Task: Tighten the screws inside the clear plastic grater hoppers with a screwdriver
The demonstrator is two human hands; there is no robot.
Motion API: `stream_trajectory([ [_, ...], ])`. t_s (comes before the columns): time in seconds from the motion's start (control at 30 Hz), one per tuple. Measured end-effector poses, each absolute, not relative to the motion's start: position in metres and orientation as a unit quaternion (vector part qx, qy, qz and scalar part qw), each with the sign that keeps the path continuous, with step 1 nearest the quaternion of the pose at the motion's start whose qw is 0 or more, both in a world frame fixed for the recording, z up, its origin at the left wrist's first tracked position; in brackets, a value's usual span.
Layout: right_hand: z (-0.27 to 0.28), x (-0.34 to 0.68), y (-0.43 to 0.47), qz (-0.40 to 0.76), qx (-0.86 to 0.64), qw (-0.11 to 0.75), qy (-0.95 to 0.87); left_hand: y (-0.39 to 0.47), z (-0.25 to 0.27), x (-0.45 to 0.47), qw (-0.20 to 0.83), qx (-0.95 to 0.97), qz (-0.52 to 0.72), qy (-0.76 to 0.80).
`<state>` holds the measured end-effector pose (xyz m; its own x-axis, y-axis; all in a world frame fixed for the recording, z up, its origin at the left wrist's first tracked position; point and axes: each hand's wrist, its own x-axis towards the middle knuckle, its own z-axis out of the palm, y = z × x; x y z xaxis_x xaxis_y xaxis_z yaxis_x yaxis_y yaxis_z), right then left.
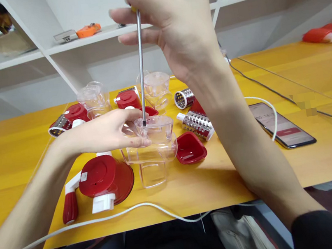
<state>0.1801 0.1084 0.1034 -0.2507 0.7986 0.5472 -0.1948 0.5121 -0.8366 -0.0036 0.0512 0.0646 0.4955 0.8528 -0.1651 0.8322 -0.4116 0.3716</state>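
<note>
My left hand grips the rim of a clear plastic grater housing, which rests on the table. Raised high above it, my right hand is closed round the top of a screwdriver. Its long steel shaft points down, with the dark tip inside the housing's upper opening beside my left fingers. The screwdriver's handle is mostly hidden by my hand. A red grater base with a white-and-red crank handle lies left of the housing. Close on the right sits a small red tray.
Metal grater drums lie behind the tray. More clear housings and red bases stand farther back. A phone lies at right, a white cable crosses the front edge, and white shelves rise behind.
</note>
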Motion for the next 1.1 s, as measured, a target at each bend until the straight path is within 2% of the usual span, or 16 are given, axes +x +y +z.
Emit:
stream_trajectory([
  [0.3, 0.102, 0.193, 0.092, 0.456, -0.176, 0.502, -0.713, 0.052, 0.063, -0.007, 0.206, 0.85, 0.02, 0.485],
  [0.6, 0.101, 0.189, 0.094, 0.433, -0.183, 0.54, -0.698, 0.052, 0.061, -0.008, 0.188, 0.857, 0.036, 0.479],
  [1.1, 0.108, 0.179, 0.095, 0.468, -0.225, 0.514, -0.683, 0.048, 0.061, -0.007, 0.185, 0.854, 0.035, 0.484],
])
